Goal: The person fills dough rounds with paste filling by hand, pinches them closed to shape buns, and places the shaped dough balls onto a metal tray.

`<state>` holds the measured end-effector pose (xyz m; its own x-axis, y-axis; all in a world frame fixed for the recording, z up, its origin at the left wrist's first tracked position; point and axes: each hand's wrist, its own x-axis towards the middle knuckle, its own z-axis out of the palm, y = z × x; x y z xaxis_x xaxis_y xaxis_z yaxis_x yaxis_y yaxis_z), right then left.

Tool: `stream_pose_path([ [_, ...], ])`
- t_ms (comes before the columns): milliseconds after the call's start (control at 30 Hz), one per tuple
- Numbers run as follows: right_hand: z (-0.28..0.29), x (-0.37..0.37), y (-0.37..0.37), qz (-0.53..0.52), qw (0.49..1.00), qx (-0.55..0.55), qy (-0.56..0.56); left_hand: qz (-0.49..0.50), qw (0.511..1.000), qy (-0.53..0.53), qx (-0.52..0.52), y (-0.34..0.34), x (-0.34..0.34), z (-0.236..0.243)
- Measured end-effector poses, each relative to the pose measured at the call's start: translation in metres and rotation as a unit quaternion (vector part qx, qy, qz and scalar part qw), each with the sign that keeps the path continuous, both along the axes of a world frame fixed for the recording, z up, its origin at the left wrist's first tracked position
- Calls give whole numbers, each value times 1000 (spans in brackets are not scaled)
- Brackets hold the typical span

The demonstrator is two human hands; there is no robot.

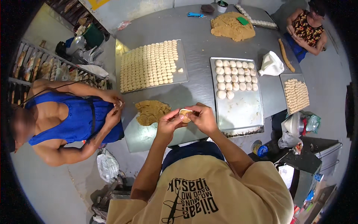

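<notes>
Between my left hand (169, 124) and my right hand (204, 119) is a small round of pale dough (185, 112) with brown filling inside. Fingers of both hands are closed on its edges, above the near side of the metal table (141, 139). A flattened heap of brown filling (152, 112) lies just left of my left hand. To the right of my right hand rests a metal tray (238, 112), its far part covered with rows of round white filled buns (235, 78) and its near part bare.
A tray of many small dough pieces (149, 65) lies at the left. Beyond are a larger filling mound (229, 26) with a green scraper (242, 21), a white cloth bag (271, 63), a dough roll (286, 56) and another tray (296, 95). Co-workers stand left (78, 115) and far right (307, 28).
</notes>
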<state>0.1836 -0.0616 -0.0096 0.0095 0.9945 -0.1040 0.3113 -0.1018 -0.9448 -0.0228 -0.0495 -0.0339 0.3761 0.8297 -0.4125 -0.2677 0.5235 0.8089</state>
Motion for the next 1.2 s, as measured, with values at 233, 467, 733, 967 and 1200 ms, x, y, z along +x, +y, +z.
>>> stream_pose_path([
  [233,-19,-9,-7,-5,999,-11,44,-28,999,-22,-28,8,-4,-17],
  [467,-86,4,3,-80,979,-84,167,9,996,-35,-85,16,10,-44],
  [733,-133,10,4,-53,996,-45,-62,6,990,97,-101,17,33,-111],
  [967,-142,-1,6,27,984,93,-149,13,975,218,-33,19,35,-161],
  [1200,-152,10,9,44,969,-26,-242,-110,877,431,182,16,48,-126],
])
